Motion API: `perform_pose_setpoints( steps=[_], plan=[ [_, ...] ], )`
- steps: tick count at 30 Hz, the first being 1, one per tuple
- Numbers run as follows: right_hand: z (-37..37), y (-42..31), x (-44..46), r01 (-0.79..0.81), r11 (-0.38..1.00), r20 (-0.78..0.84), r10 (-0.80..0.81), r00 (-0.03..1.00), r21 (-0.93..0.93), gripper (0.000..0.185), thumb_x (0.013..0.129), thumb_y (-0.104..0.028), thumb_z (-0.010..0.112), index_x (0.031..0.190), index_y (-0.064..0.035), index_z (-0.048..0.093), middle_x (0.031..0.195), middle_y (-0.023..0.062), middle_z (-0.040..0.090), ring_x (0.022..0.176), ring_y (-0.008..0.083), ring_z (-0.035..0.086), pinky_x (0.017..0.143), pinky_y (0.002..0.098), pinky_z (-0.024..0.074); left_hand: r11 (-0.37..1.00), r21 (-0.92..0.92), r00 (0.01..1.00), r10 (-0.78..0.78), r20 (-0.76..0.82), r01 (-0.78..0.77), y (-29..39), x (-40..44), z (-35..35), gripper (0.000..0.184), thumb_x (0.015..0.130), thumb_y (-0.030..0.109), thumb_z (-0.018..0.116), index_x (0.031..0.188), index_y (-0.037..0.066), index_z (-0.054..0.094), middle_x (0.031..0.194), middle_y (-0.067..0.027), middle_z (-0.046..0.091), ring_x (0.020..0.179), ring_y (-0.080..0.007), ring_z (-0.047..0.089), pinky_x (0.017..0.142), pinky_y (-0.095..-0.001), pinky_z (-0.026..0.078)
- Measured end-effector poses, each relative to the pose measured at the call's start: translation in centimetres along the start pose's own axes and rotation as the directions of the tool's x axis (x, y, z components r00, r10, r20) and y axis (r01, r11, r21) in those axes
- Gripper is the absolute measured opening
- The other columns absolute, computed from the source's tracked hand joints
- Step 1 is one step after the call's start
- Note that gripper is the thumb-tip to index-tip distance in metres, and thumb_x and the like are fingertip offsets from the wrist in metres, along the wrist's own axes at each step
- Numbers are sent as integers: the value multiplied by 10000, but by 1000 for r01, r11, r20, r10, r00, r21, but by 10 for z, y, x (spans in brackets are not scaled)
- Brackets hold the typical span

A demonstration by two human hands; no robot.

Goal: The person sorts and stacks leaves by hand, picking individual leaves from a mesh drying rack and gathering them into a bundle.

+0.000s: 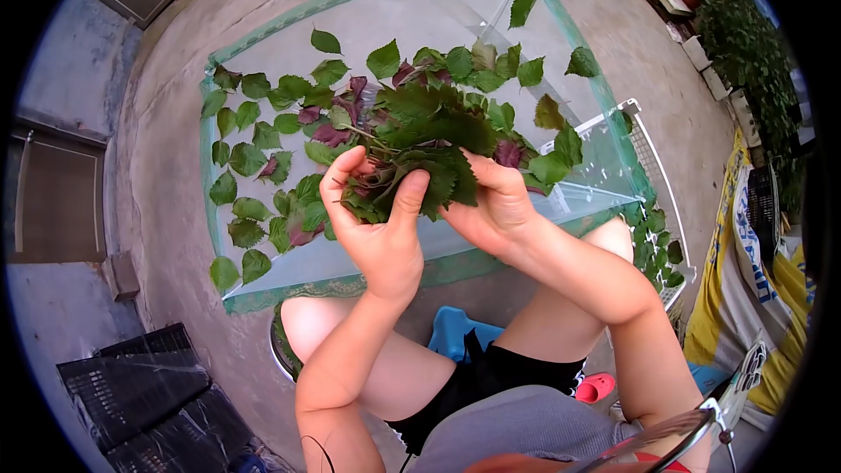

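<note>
A thick bunch of stacked leaves [429, 123], dark green with some purple, is held up in front of me above a mesh sheet. My left hand [377, 219] is closed round its near left side, thumb on top and stems by the fingers. At the lower right of the bunch, my right hand [495, 201] is closed on it too, its fingertips partly hidden behind the leaves. Beneath lies the pale mesh sheet [289, 31] with a green border. Single green leaves [248, 158] are spread over it, and purple ones [331, 135] lie near the middle.
A white plastic crate [653, 153] holding leaves stands at the right, beside yellow and white sacks [723, 271]. Black trays [144, 385] lie at the lower left. A blue stool [448, 333] shows between my legs. Potted plants [745, 61] line the upper right.
</note>
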State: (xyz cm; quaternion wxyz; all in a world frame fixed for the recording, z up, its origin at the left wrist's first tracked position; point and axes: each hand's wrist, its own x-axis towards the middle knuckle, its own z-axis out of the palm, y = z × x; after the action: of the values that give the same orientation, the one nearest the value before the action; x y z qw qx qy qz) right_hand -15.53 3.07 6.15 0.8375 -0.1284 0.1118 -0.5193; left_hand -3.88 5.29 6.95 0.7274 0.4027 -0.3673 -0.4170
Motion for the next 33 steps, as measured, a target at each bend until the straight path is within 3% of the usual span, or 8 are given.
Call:
perform_pose_setpoints(
  steps=[5, 9, 17, 20, 24, 27, 29, 33],
  plan=[
    [1, 1, 2, 23, 1000, 28, -23, 999, 12, 456, 924, -271, 591, 1282, -14, 474, 1245, 110, 560, 1177, 218, 511, 1041, 381, 375, 955, 260, 990, 135, 49, -143, -5, -1, -7, 440, 739, 44, 807, 1044, 50, 490, 1015, -39, 470, 907, -121, 480, 832, -243, 406],
    [4, 1, 3, 6, 1000, 9, -6, 1000, -8, 515, 949, -385, 532, 1289, -4, 464, 1265, 109, 552, 1206, 239, 491, 1080, 401, 337, 955, 147, 966, 259, 1, -256, -9, 0, -3, 375, 727, 44, 813, 916, 65, 490, 987, -52, 464, 899, -145, 470, 822, -262, 397],
    [15, -3, 3, -14, 999, -18, 15, 1000, 53, 529, 958, -432, 494, 1303, -32, 467, 1289, 101, 539, 1212, 214, 482, 1049, 386, 361, 722, 417, 832, 514, 212, -552, -3, 2, -13, 387, 658, -18, 815, 848, 82, 493, 997, -77, 476, 893, -199, 500, 814, -303, 420],
    [14, -4, 2, -20, 1000, -15, 20, 1000, 19, 525, 965, -432, 479, 1306, -32, 465, 1296, 97, 540, 1211, 216, 487, 1047, 389, 359, 814, 240, 841, 463, 281, -529, -2, 3, -17, 352, 758, -3, 770, 892, 85, 457, 1065, -75, 480, 937, -166, 503, 864, -294, 418],
    [9, -1, 3, -10, 997, -4, 10, 1000, -74, 534, 982, -449, 425, 1325, -41, 445, 1332, 100, 516, 1229, 230, 474, 1056, 416, 342, 851, 280, 893, 398, 208, -444, 0, 6, -14, 358, 779, 11, 756, 906, 84, 430, 1054, -88, 515, 916, -165, 506, 857, -289, 414],
    [7, -3, 2, -17, 998, -14, 16, 1000, -63, 517, 985, -433, 432, 1299, -24, 469, 1303, 106, 539, 1193, 230, 509, 1032, 405, 381, 899, 145, 901, 380, 207, -413, -3, 5, -17, 387, 704, -18, 795, 883, 81, 466, 944, -89, 551, 860, -188, 541, 796, -294, 447],
    [12, -10, 2, -38, 995, -37, 35, 999, -87, 504, 982, -420, 453, 1294, -25, 471, 1266, 105, 559, 1163, 218, 531, 1006, 390, 409, 824, 62, 782, 508, 361, -563, 3, 12, -18, 381, 698, -17, 794, 899, 78, 483, 888, -96, 607, 759, -196, 563, 719, -295, 446],
    [9, -18, 6, -26, 974, -126, -3, 992, -226, 441, 971, -350, 520, 1263, -21, 489, 1208, 99, 588, 1116, 207, 566, 954, 370, 463, 834, 168, 717, 327, 615, -525, 33, 27, -28, 310, 628, -73, 756, 874, 32, 598, 849, -102, 638, 737, -215, 598, 664, -297, 468]
  ],
)
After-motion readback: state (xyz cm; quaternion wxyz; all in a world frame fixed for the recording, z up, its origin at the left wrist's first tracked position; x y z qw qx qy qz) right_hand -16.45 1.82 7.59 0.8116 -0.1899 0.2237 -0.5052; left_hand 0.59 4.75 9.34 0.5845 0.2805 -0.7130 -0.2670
